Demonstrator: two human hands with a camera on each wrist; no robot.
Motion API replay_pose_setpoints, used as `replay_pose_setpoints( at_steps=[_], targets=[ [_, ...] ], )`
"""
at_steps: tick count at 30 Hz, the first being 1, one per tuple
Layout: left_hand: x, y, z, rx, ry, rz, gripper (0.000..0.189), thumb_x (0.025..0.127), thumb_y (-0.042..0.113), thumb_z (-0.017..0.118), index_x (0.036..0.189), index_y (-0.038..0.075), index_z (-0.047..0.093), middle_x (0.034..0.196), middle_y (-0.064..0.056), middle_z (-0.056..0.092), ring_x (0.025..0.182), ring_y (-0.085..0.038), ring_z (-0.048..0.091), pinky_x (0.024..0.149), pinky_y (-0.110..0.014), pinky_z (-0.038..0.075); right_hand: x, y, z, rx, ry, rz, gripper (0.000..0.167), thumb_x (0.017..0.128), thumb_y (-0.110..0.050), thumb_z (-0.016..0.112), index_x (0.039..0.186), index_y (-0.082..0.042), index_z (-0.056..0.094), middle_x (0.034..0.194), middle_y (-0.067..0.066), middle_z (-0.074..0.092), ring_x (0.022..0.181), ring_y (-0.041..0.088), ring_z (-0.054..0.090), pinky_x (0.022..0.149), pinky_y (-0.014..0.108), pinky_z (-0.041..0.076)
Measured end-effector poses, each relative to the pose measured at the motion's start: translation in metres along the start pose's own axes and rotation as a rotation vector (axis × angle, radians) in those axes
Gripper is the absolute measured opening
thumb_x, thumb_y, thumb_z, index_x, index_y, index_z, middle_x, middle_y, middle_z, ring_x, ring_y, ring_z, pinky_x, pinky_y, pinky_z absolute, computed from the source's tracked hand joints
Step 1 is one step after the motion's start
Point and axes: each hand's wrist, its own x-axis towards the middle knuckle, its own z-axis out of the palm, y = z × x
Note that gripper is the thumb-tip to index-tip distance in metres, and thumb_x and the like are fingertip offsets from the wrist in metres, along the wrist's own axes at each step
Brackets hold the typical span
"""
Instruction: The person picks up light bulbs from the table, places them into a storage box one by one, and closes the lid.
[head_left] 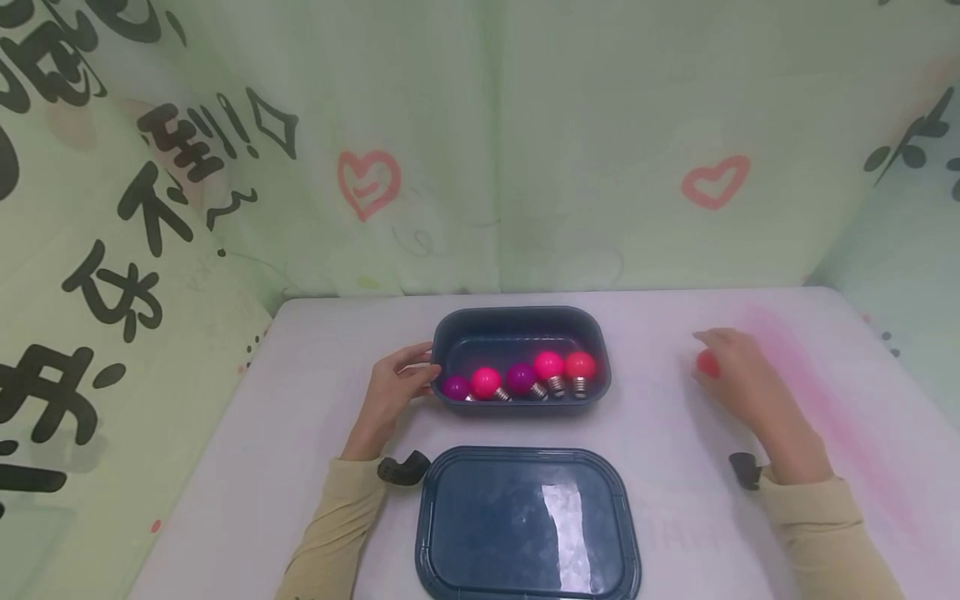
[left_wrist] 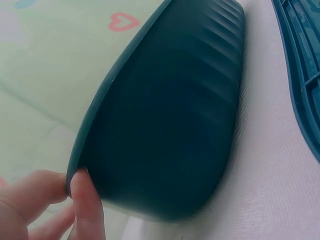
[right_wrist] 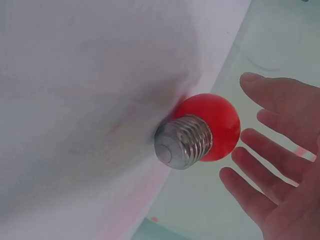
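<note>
My left hand (head_left: 392, 396) pinches the left end of a dark blue plastic box (head_left: 521, 410). In the left wrist view, thumb and fingers (left_wrist: 87, 200) are at its rim. Several pink, purple and red light bulbs lie in the box along its near wall, among them a purple bulb (head_left: 521, 378). Off to the right, a red light bulb (right_wrist: 215, 125) lies on the table, its silver screw base turned away from my right hand (right_wrist: 285, 145). That hand's fingers are spread and apart, close around the red globe, with a gap showing in the right wrist view.
A dark blue lid (head_left: 510, 525) lies flat on the white table (head_left: 675, 533), nearer to me than the box. Light green fabric with red hearts and black writing hangs behind and beside the table. Black straps show at both wrists.
</note>
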Motion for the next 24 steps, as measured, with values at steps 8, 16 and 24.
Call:
replay_pose_setpoints(
  at_steps=[8,16,24],
  targets=[
    [0.0,0.0001,0.0005,-0.005,-0.001,0.001,0.045,0.088,0.002,0.07,0.132,0.002,0.061,0.124,-0.021,0.06,0.091,-0.013,0.066,0.07,-0.025,0.059,-0.0033,0.0048,-0.0001,-0.008,0.006,-0.003,0.038,0.079,0.01,0.07,0.113,0.019,0.058,0.11,0.039,0.055,0.107,0.053,0.049,0.096,0.066,0.04],
    [-0.0006,0.0009,0.0004,-0.008,-0.005,-0.001,0.046,0.089,0.003,0.07,0.133,0.002,0.06,0.125,-0.021,0.061,0.094,-0.017,0.067,0.071,-0.025,0.059,-0.0044,0.0069,-0.0003,-0.012,-0.082,0.064,0.035,0.079,0.011,0.071,0.112,0.017,0.06,0.11,0.036,0.056,0.106,0.051,0.051,0.096,0.066,0.042],
    [0.0,0.0005,0.0004,0.006,0.001,-0.011,0.046,0.088,0.004,0.071,0.133,0.003,0.061,0.124,-0.021,0.061,0.094,-0.016,0.067,0.071,-0.024,0.059,-0.0033,0.0066,-0.0003,-0.004,-0.091,0.086,0.036,0.078,0.012,0.073,0.111,0.017,0.06,0.108,0.036,0.058,0.104,0.052,0.053,0.095,0.065,0.043]
  ],
)
